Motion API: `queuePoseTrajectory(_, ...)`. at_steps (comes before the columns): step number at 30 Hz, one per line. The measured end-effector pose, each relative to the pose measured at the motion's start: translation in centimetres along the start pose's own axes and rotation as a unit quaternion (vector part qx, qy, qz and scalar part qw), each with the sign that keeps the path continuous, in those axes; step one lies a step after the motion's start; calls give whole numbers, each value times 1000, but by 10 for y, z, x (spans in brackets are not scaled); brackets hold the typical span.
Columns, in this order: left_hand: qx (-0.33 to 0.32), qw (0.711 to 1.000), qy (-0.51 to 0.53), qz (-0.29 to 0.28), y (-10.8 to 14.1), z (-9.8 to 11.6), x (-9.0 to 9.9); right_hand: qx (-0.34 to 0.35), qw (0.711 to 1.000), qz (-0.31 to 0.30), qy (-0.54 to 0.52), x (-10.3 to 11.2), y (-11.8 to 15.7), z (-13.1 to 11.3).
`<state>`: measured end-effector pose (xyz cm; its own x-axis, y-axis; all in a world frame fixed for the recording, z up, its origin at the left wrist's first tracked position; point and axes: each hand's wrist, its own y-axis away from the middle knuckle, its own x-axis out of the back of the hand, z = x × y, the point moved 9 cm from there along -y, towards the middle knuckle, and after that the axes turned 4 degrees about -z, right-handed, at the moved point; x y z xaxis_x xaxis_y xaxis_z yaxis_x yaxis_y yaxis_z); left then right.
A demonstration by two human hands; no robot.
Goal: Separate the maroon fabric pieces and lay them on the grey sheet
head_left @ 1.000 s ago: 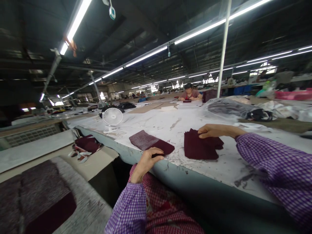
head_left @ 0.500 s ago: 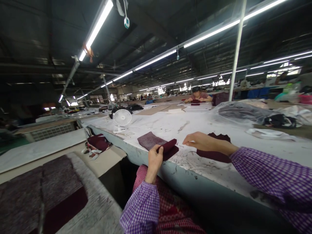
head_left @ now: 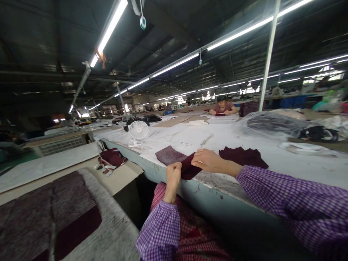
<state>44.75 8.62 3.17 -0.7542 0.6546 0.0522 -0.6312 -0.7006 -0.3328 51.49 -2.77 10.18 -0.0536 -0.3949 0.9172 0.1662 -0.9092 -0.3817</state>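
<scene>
Pinched at near edge by my left hand [head_left: 172,179], at right end by my right hand [head_left: 208,160]: maroon cloth [head_left: 187,167], partly lifted above near rim of white-topped table [head_left: 174,136]. Speckled cloth [head_left: 168,155] lies flat just beyond, to left; jagged-edged maroon stack [head_left: 244,156] rests near my right wrist. Risk, I judge: uneven pull between hands could skew fold, or loose pinch could drop edge over rim. Half second earlier, my right hand hung empty, short of cloth; now fingers close on it.

And there go the tube lights [head_left: 175,65], blazing under a dark roof [head_left: 171,21]; pale pole [head_left: 269,58] upper right, windows [head_left: 249,90] glowing right of centre!
</scene>
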Motion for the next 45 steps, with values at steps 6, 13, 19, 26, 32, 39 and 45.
queuePoseTrajectory(6,-35,994,-96,-33,0,10,-10,-22,998,-55,-37,-22,4,5)
queuePoseTrajectory(13,28,988,133,78,-9,-22,10,-56,996,-70,-30,-43,8,12)
queuePoseTrajectory(19,60,890,374,255,-12,-22,89,-48,993,-98,-35,-49,8,14)
queuePoseTrajectory(26,-72,919,226,315,3,30,130,-73,986,-112,-99,-47,3,17)
queuePoseTrajectory(32,-112,984,-138,17,16,61,-2,-317,815,-66,-481,-44,26,66)
queuePoseTrajectory(39,-220,896,-247,-296,75,79,-98,-393,766,-145,-487,-17,95,70)
queuePoseTrajectory(45,-234,868,-285,-333,85,77,-107,-270,816,-199,-470,-3,112,50)
